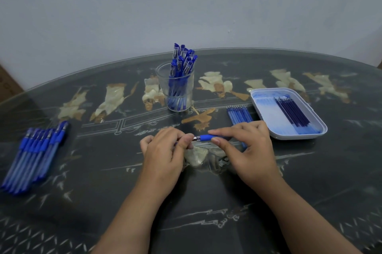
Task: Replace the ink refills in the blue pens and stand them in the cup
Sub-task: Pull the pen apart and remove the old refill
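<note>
A blue pen (pixel 206 137) lies sideways between my hands, just above the table's middle. My right hand (pixel 246 146) grips its blue rubber sleeve between thumb and fingers. My left hand (pixel 165 150) pinches the pen's metal tip end; whatever else it holds is hidden under the fingers. A clear glass cup (pixel 175 90) behind my hands holds several capped blue pens standing upright. A row of several blue pens (pixel 35 154) lies at the left. Loose refills (pixel 239 115) lie right of the cup.
A white plastic tray (pixel 268 121) at the right holds several dark blue refills (pixel 292 113). The dark glass-topped table (pixel 186 202) carries inlaid figures. A pale wall rises behind its far edge, and a brown box corner shows at the far left.
</note>
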Motion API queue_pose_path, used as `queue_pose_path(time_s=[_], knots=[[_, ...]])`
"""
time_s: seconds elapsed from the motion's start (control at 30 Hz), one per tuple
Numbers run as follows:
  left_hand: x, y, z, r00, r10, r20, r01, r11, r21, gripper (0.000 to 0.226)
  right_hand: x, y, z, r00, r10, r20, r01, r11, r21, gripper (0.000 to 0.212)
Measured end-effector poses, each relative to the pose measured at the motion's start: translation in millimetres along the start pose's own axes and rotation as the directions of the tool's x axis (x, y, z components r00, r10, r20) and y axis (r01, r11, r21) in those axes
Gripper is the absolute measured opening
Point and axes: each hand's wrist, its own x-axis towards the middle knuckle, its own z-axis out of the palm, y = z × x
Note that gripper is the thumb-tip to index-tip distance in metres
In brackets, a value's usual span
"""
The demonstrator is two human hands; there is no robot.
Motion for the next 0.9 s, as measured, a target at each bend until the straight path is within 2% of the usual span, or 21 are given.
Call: queue_pose_path(time_s=[0.17, 0.23, 0.43, 0.5, 0.53, 0.7, 0.8, 0.9], knots=[[3.1, 4.1, -2.5, 1.0, -0.001, -0.007, -0.001, 0.989, -0.149, 0.026, 0.4, 0.2, -0.3, 1.0, 0.001, -0.009, -0.001, 1.0, -0.019, 0.02], [4.2, 1.5, -1.9, 1.0, 0.009, -0.002, -0.009, 0.989, -0.15, 0.017, 0.2, 0.3, -0.2, 1.0, 0.003, -0.007, -0.003, 1.0, -0.021, 0.021], [3.9, 2.8, -1.8, 0.998, -0.061, 0.028, 0.065, 0.984, -0.167, 0.034, 0.2, 0.4, -0.5, 1.0, 0.005, -0.008, -0.005, 1.0, -0.029, 0.022], [3.9, 1.7, -2.2, 1.0, -0.026, 0.012, 0.028, 0.987, -0.161, 0.016, -0.1, 0.8, -0.1, 1.0, 0.007, -0.007, -0.007, 0.999, -0.031, 0.022], [3.9, 2.1, -3.0, 1.0, -0.031, 0.0, 0.031, 0.989, -0.145, 0.015, -0.1, 0.8, 0.1, 1.0, 0.006, -0.004, -0.007, 0.999, -0.033, 0.022], [3.0, 4.5, -5.0, 0.994, -0.082, 0.066, 0.095, 0.972, -0.217, 0.033, 0.5, 1.0, 0.0, 1.0, 0.01, -0.005, -0.01, 0.999, -0.046, 0.022], [4.4, 5.8, -6.1, 0.998, -0.064, 0.016, 0.065, 0.98, -0.189, 0.004, -0.2, 1.6, 0.3, 1.0, 0.007, 0.002, -0.007, 0.999, -0.046, 0.023], [4.5, 7.9, -7.6, 0.991, -0.13, 0.037, 0.136, 0.96, -0.246, 0.026, 0.2, 2.1, 0.3, 1.0, 0.015, -0.006, -0.015, 0.999, -0.042, 0.022]])
